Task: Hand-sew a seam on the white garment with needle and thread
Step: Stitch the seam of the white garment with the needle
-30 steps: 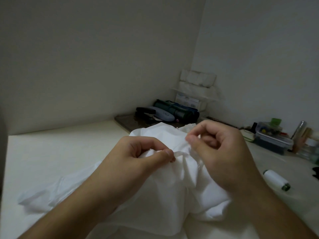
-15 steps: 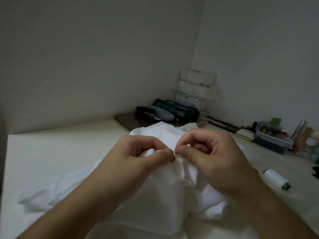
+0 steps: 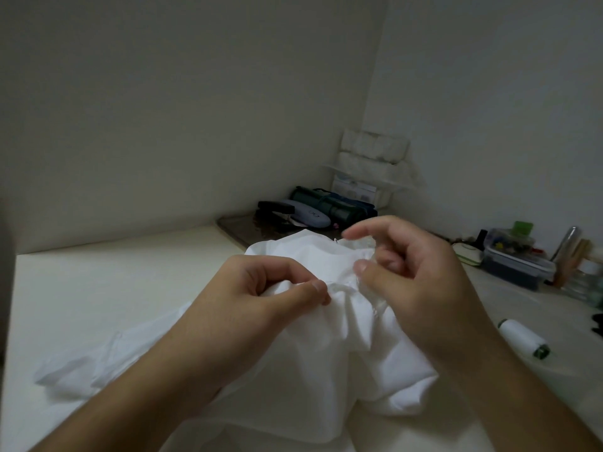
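Left hand (image 3: 248, 298) pinching soft, crumpled white garment (image 3: 326, 347). Right hand (image 3: 414, 282) at three o'clock, fingers curled; grip impossible to tell. Smooth cylindrical thread spool (image 3: 524, 342) further right.

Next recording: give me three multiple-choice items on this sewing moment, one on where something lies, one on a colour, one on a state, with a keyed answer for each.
1. Where does the thread spool lie?
A. on the table right of the white garment
B. on the garment
C. in the left hand

2. What colour is the thread wound on the spool?
A. red
B. white
C. black

3. What is the left hand doing?
A. lying flat on the table
B. holding the spool
C. pinching a fold of the garment

Answers: 1 A, the spool lies on its side past the right hand. 2 B, the winding is white. 3 C, thumb and fingers close on cloth.
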`<state>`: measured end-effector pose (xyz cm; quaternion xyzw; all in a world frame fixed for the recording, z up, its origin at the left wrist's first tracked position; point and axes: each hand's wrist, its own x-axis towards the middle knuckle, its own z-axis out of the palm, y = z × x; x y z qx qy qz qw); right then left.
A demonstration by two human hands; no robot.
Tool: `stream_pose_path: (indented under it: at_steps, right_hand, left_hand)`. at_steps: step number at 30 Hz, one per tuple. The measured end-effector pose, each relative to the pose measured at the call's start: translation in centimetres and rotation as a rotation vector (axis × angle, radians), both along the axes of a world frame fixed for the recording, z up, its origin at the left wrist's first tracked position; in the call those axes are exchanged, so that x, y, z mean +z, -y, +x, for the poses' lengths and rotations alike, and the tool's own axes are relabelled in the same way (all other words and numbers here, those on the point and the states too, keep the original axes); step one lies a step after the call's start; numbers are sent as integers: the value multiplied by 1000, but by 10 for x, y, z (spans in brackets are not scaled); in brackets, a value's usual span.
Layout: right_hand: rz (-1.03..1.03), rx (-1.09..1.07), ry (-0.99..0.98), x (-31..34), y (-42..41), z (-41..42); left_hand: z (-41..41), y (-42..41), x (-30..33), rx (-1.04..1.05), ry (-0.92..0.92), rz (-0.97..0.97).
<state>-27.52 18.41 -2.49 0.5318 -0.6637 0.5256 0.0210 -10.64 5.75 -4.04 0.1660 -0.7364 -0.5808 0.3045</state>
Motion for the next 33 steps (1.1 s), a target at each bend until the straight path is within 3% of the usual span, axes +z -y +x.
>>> stream_pose_path:
  at_steps: [4, 25, 29, 33]
  right_hand:
    - [131, 142, -112, -1, 1, 8]
    - [-162, -162, 136, 2, 2, -2]
    - [-171, -102, 176, 4, -1, -4]
    - [-164, 228, 361, 7, -5, -5]
  left_hand:
    - [0, 0, 1, -31, -2, -13]
    - [1, 1, 1, 28, 11, -5]
    - [0, 2, 0, 57, 3, 4]
    - [1, 3, 0, 63, -36, 33]
